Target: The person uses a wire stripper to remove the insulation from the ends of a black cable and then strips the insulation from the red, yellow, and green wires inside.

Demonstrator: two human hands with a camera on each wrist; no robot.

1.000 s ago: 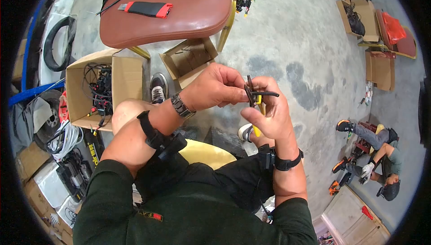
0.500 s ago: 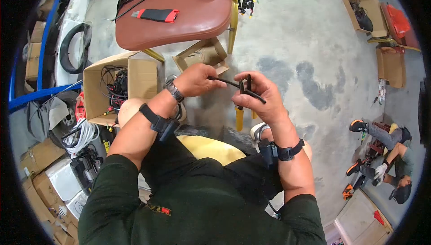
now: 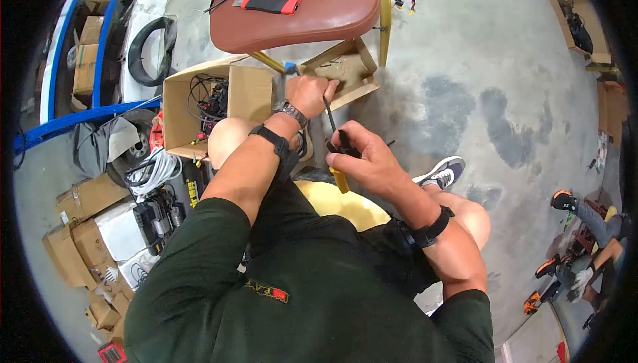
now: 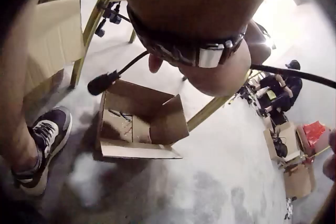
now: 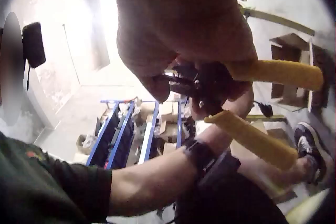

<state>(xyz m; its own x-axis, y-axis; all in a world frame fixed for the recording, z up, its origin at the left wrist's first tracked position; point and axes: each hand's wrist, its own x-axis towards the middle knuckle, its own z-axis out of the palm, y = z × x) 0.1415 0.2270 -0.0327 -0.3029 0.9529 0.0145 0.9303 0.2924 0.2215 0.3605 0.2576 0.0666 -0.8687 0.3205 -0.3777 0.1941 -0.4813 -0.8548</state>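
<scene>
Hands first: a second ago the two sat almost knuckle to knuckle in front of the wearer's chest. Now the left hand [image 3: 308, 94] has travelled out past the knee toward the small open carton [image 3: 355, 74], its fingers curled round the far part of the black cable [image 3: 329, 118]. The right hand [image 3: 364, 158] has stayed near the lap, clenched round the yellow-handled pliers [image 3: 339, 178]. The cable now runs in a straight line from the tool's head up to the left fist. I read that as a pull along the cable through the tool, not a fresh grip. The left wrist view adds what the head view hides behind the fist: the cable's thick dark tip [image 4: 103, 82] sticks out past the fingers, above the carton's mouth. It also shows small bits lying inside the carton, and a shoe [image 4: 46, 129] just beside it. The right wrist view shows the two yellow handles [image 5: 273, 74] splayed apart under the fingers. Whether the dark head bites the cable there I cannot tell. Only the head view shows the brown seat [image 3: 292, 10] beyond, with a red-and-black knife [image 3: 267, 4] on it.
</scene>
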